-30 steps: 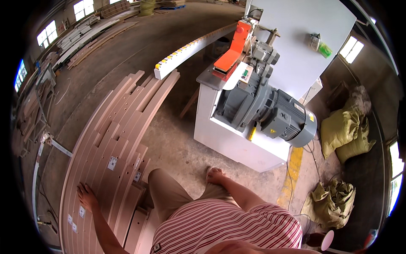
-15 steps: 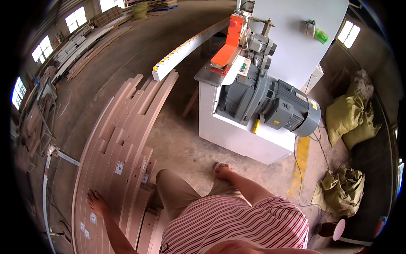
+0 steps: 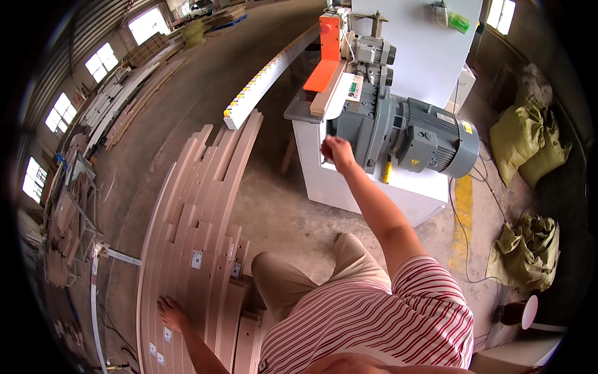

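Observation:
My left hand (image 3: pixel 171 313) rests flat on a stack of brown boards (image 3: pixel 180 262), fingers spread. The long boards lie side by side with staggered ends, and some carry small white labels. My right hand (image 3: pixel 337 153) is raised in front of the grey and white machine (image 3: pixel 374 202), just below its metal table edge. Its fingers are curled in, and nothing shows in them. Above that hand, a brown board end (image 3: pixel 328 96) sticks out beside the orange guard (image 3: pixel 322 76) of the machine.
A large grey motor (image 3: pixel 436 137) sits on the machine's right side. From the far side a white rail with yellow rollers (image 3: pixel 265 78) runs toward the boards' far end. Yellow-green sacks (image 3: pixel 517 137) stand at the right, with a crumpled one (image 3: pixel 526 255) nearer and a cable (image 3: pixel 460 230) on the floor.
My right hand has risen from my knee and reached forward to the machine. The brown board end now projects at the orange guard. My left hand stays on the boards.

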Action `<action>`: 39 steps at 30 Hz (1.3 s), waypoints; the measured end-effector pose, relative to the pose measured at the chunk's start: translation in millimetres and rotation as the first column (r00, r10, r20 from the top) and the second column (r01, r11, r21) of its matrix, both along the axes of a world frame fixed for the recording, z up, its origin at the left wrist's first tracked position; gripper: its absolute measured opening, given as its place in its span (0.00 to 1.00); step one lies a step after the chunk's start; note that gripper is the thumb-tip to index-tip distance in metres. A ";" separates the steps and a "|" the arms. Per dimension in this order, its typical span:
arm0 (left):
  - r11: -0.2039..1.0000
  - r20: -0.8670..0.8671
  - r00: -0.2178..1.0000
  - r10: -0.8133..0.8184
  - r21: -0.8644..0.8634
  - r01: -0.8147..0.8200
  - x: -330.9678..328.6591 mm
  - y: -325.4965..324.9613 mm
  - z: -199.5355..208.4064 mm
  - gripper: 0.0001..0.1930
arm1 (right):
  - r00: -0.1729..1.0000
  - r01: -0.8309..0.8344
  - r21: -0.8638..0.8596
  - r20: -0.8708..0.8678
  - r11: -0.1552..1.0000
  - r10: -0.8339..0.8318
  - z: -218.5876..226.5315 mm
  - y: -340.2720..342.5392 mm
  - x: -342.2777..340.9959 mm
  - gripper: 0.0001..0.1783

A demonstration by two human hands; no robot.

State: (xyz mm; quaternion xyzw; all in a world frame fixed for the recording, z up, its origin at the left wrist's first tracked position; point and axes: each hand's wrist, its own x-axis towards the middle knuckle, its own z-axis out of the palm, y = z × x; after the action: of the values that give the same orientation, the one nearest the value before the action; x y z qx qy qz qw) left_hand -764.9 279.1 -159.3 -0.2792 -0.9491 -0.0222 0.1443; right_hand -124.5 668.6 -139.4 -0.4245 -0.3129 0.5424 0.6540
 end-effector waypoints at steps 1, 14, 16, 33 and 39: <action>1.000 0.005 1.000 0.002 0.002 -0.002 3.5 -1.6 3.4 0.26 | 0.995 0.047 -0.002 -0.083 0.999 -0.047 12.8 13.1 -1.4 0.16; 1.000 0.021 1.000 0.016 -0.002 -0.016 3.0 -7.0 2.0 0.27 | 0.982 -0.188 -0.329 -0.041 0.926 0.184 89.2 -11.1 -30.5 0.11; 1.000 0.027 1.000 0.007 0.005 -0.008 2.8 -7.5 -0.4 0.27 | 0.968 -0.234 -0.351 0.005 0.907 0.252 90.0 -26.1 -33.0 0.12; 0.458 0.441 0.211 -0.872 0.587 0.668 247.8 132.3 95.5 0.22 | 0.824 -0.566 -0.242 -0.128 0.788 0.553 78.7 -149.6 -86.6 0.10; 0.308 0.461 0.023 -0.887 0.554 0.773 342.7 190.1 128.7 0.32 | 0.760 -0.648 -0.217 -0.232 0.730 0.607 70.4 -192.0 -111.5 0.08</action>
State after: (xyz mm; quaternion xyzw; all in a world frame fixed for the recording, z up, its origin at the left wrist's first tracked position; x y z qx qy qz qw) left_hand -422.2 469.2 -30.6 -0.7332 -0.5661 -0.2777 -0.2545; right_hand -236.0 476.6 -68.9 -0.3421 -0.3083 0.8000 0.3846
